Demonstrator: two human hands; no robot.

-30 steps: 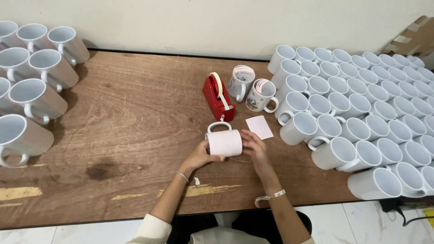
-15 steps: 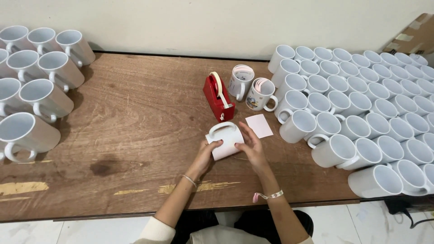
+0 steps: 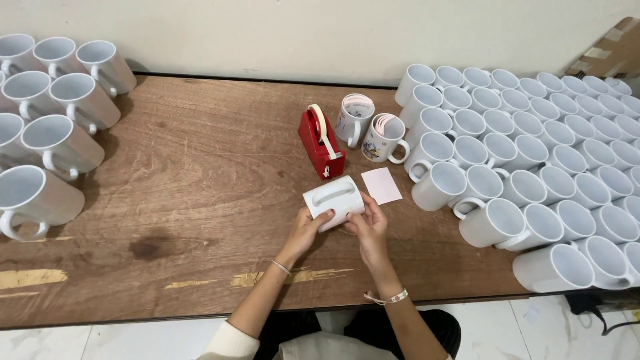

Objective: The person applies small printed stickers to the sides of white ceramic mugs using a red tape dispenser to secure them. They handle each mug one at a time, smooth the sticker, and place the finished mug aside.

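Both hands hold a white mug lying on its side above the wooden table, handle facing up. My left hand grips its left end and underside. My right hand holds its right end with fingers curled on the wall. Just behind the mug stands a red tape dispenser with a roll of pale tape. A small pale pink sheet lies flat on the table to the right of the mug.
Two mugs wrapped with printed paper stand behind the pink sheet. Several white mugs fill the right side. Several more lie tipped at the left edge. A cardboard box sits at the far right.
The mug has been turned in my hands, so its handle now faces up and its body lies tilted across. Both hands shifted slightly around it.
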